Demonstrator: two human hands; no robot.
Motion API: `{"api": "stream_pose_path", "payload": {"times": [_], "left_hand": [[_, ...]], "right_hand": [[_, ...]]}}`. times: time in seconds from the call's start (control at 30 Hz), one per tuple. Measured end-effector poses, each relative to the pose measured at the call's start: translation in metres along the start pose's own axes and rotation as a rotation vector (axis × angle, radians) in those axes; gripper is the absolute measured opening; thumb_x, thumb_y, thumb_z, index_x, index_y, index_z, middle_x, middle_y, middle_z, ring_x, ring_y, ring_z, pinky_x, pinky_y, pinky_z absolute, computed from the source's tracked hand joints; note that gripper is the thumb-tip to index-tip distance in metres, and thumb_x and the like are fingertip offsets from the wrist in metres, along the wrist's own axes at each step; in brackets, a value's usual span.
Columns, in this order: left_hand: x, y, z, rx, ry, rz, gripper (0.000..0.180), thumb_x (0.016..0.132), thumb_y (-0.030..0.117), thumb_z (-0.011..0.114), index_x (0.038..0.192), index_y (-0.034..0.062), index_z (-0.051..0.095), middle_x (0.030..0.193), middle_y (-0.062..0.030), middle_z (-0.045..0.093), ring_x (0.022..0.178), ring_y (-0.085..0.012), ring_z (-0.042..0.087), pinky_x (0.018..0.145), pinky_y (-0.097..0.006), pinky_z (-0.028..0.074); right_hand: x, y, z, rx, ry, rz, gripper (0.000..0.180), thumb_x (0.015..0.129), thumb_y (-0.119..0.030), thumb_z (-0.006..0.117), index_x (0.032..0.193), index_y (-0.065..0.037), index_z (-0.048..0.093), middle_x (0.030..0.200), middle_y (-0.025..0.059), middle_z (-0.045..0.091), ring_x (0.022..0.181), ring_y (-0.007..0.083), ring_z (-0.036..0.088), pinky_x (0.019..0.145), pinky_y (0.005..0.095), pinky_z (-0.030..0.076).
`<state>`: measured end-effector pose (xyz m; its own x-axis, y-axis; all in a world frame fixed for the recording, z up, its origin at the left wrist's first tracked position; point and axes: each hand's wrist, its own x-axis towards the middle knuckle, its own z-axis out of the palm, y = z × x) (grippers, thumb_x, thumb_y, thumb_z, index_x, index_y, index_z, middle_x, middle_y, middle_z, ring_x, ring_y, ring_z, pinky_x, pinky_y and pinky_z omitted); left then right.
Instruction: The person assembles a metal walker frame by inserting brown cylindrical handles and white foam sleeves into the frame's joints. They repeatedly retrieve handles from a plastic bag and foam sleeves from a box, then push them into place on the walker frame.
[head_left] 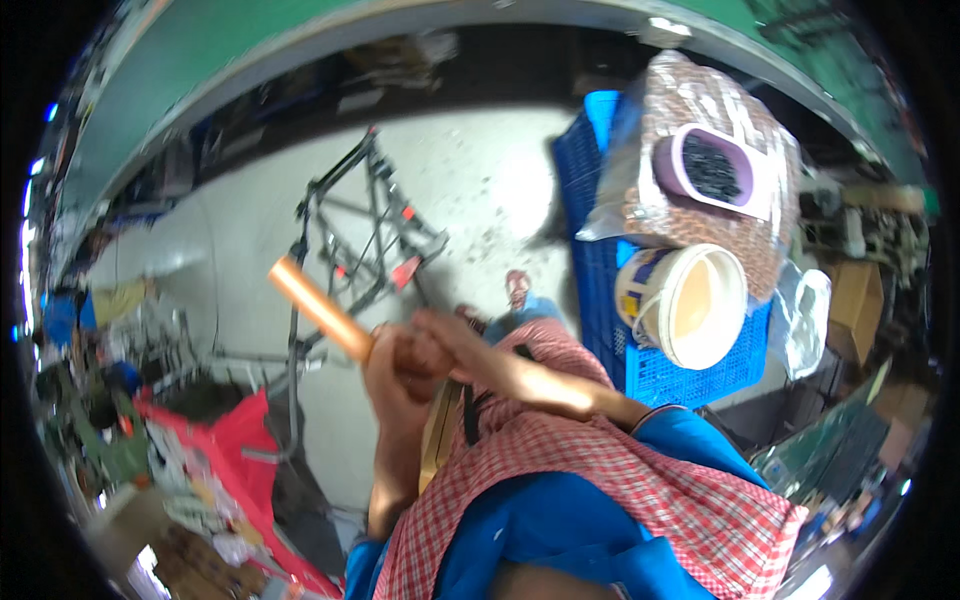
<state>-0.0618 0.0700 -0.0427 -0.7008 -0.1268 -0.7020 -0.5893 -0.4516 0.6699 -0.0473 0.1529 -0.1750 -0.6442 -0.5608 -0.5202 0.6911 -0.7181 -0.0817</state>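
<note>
A smooth orange, copper-coloured tube [315, 305] slants up and to the left in front of my body. My left hand [388, 372] is wrapped round its lower end. Close against it, my right hand [435, 345] is closed at the same end of the tube, its fingers curled and slightly blurred. What the right fingers hold is hidden between the two hands. Beyond the tube, a black metal frame [372, 215] with small red parts stands on the pale floor.
To my right, a blue plastic crate [690, 375] carries a white bucket [690, 305], a clear bag of brown pieces [680, 100] and a lilac tub [668, 165] of small black parts. Red cloth [245, 450] lies at left. A green bench [250, 30] spans the far side.
</note>
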Motion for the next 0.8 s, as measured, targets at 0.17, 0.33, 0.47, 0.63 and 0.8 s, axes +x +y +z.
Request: {"api": "stream_pose_path", "payload": {"times": [0.17,0.33,0.47,0.63,0.8], "left_hand": [[0.015,0.007,0.054,-0.241,-0.486,0.215,0.03,0.1,0.034,0.034,0.083,0.0102,0.042,0.059,0.0025,0.035,0.053,-0.0103,0.033,0.056,-0.03,0.033],[0.072,-0.041,0.085,-0.311,-1.025,0.185,0.027,0.096,0.032,0.041,0.076,0.0133,0.039,0.054,0.0056,0.031,0.047,-0.0108,0.033,0.052,-0.03,0.031],[0.082,-0.041,0.108,-0.381,-0.935,0.197,0.025,0.099,0.031,0.038,0.087,0.0102,0.043,0.062,0.0015,0.037,0.057,-0.0138,0.037,0.06,-0.031,0.037],[0.073,-0.033,0.142,-0.227,-0.452,0.316,0.024,0.103,0.031,0.037,0.1,0.0079,0.044,0.076,-0.0025,0.041,0.073,-0.0165,0.041,0.074,-0.033,0.041],[0.079,-0.036,0.128,-0.296,-0.566,0.265,0.033,0.101,0.037,0.04,0.105,0.0047,0.047,0.087,-0.0061,0.051,0.079,-0.0175,0.052,0.079,-0.035,0.047]], "right_hand": [[0.005,-0.032,-0.014,-0.077,0.132,-0.047,0.022,0.095,-0.031,0.054,0.09,-0.01,0.058,0.075,-0.0006,0.057,0.066,0.0096,0.055,0.057,0.0237,0.043],[0.031,-0.021,-0.026,-0.817,0.791,-0.377,0.024,0.093,-0.031,0.056,0.094,-0.007,0.057,0.082,0.0038,0.059,0.072,0.0115,0.057,0.062,0.0268,0.048],[-0.04,-0.125,-0.012,0.163,0.109,-0.193,0.023,0.093,-0.031,0.053,0.09,-0.009,0.059,0.082,0.0025,0.06,0.077,0.0101,0.058,0.068,0.0254,0.049],[-0.008,-0.153,-0.038,0.243,-0.073,-0.233,0.014,0.089,-0.021,0.05,0.078,-0.014,0.056,0.082,-0.0011,0.059,0.082,0.0106,0.057,0.075,0.0292,0.047],[-0.012,-0.15,-0.031,0.033,0.07,-0.213,0.02,0.089,-0.018,0.053,0.106,-0.008,0.059,0.109,-0.0002,0.059,0.105,0.0142,0.056,0.089,0.0314,0.047]]}}
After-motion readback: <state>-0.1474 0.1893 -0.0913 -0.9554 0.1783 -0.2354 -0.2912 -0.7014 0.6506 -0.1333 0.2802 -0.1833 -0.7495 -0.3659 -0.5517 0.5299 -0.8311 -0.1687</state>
